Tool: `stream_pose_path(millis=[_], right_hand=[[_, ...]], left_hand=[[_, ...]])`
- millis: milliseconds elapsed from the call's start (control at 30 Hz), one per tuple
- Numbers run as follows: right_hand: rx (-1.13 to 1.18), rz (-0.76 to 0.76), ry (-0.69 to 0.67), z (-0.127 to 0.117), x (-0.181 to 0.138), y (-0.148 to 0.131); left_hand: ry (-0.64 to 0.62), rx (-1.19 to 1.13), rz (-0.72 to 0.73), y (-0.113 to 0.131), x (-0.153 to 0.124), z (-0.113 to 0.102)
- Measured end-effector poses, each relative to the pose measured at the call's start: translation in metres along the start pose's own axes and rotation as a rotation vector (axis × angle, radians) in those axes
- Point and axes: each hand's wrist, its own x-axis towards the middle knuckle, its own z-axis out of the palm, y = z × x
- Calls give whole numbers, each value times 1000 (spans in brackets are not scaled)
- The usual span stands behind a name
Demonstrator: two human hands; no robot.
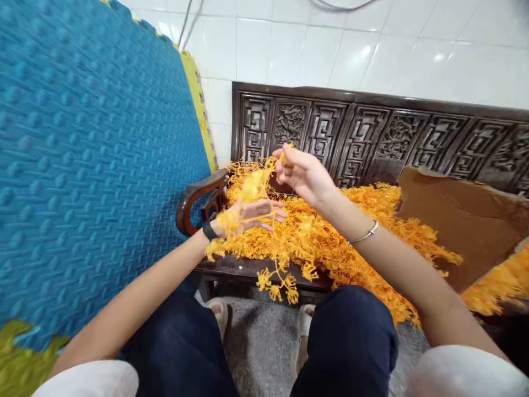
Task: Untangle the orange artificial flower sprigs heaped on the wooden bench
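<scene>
My right hand (303,173), with a silver bangle on its wrist, pinches the upper end of an orange-yellow artificial plant sprig (252,184). The sprig's branches hang down and leftward, partly blurred by motion. Below it, my left hand (256,214) reaches out with its fingers extended and apart, a black band round the wrist. Some frilly branch tips (283,281) dangle in front of the left hand and past the bench's front edge. Behind both hands, a thick heap of similar orange sprigs (330,234) covers the seat.
The dark carved wooden bench (363,138) stands against a white tiled wall (285,49). On its left rises a blue foam mat (99,143) with yellow edging. A brown cardboard piece (458,215) leans among the sprigs at right. My knees (351,336) are before the bench.
</scene>
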Motion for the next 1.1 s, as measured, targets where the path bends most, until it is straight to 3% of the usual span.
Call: stream_pose_path(millis=[100, 267, 433, 567, 767, 900, 1000, 1100], right_hand=[[-3, 106, -94, 5, -20, 22], [-13, 151, -129, 12, -46, 54], [-96, 191, -144, 4, -55, 80], [-170, 186, -12, -16, -52, 101], [-125, 228, 185, -36, -34, 141], [-79, 271, 230, -33, -13, 163], [-104, 256, 251, -43, 1, 165], [-131, 133, 537, -76, 14, 162]], left_hand=[[-29, -109, 18, -5, -4, -3], [73, -106, 92, -13, -22, 3], [265, 3, -112, -29, -38, 16], [402, -68, -254, -44, -40, 19], [456, 111, -253, -64, -25, 12], [567, 182, -245, -71, -13, 0], [628, 239, -236, -69, -19, -9], [660, 274, -316, -65, -38, -12]])
